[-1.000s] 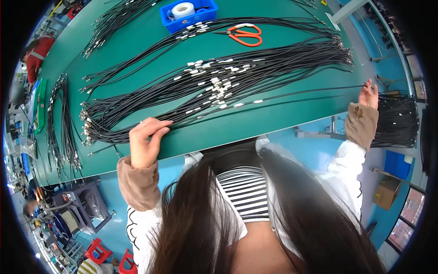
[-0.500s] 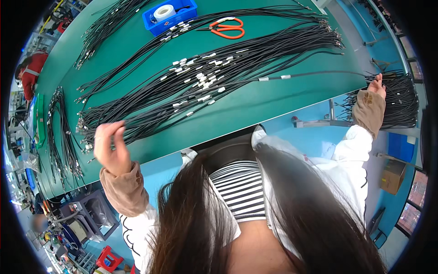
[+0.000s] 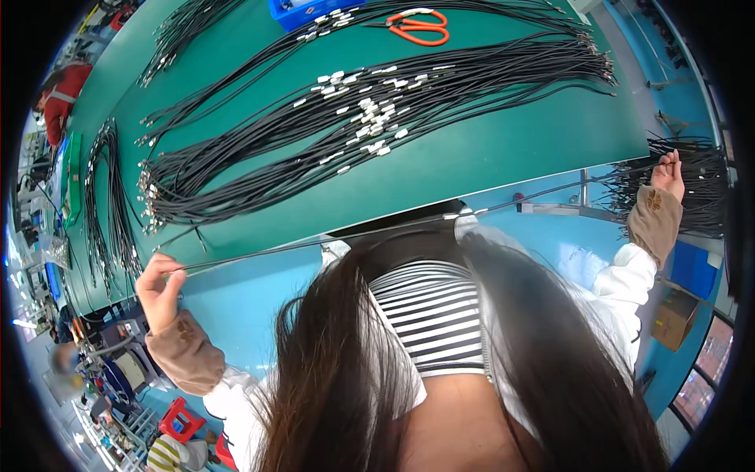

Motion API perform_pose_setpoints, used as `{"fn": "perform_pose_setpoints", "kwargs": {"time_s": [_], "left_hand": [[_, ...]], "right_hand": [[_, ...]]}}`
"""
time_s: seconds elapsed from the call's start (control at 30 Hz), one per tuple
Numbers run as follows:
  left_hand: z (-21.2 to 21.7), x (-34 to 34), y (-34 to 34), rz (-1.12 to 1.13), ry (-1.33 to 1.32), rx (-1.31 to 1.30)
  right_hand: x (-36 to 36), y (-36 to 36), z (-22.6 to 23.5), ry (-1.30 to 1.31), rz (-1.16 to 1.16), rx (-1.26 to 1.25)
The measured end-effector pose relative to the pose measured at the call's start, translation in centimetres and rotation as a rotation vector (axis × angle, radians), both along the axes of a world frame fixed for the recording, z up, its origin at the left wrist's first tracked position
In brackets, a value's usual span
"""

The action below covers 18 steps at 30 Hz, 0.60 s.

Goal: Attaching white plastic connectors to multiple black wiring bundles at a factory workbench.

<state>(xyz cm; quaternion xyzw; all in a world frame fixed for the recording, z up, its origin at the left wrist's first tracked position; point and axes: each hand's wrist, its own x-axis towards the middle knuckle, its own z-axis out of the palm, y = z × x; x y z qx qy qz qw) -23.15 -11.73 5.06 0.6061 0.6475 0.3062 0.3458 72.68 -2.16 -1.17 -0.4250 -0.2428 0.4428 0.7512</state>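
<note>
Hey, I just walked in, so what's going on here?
A person holds a black cable out between both hands: one end area at the left hand, the other at the right hand. It runs along the near side of the green table. More cables lie on the table, with scissors beyond them.

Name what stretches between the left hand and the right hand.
In the head view, a thin black cable with white labels spans from left hand to right hand.
</note>
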Motion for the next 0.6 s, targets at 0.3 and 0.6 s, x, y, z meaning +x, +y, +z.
{"fn": "perform_pose_setpoints", "kwargs": {"time_s": [0.3,0.6], "left_hand": [[1.3,6.7,5.8,0.042,-0.643,0.212],[-5.1,22.7,9.2,0.062,-0.985,-0.166]], "right_hand": [[-34.0,1.9,9.6,-0.609,0.486,0.017],[-50.9,1.7,2.5,-0.547,1.125,-0.267]]}}
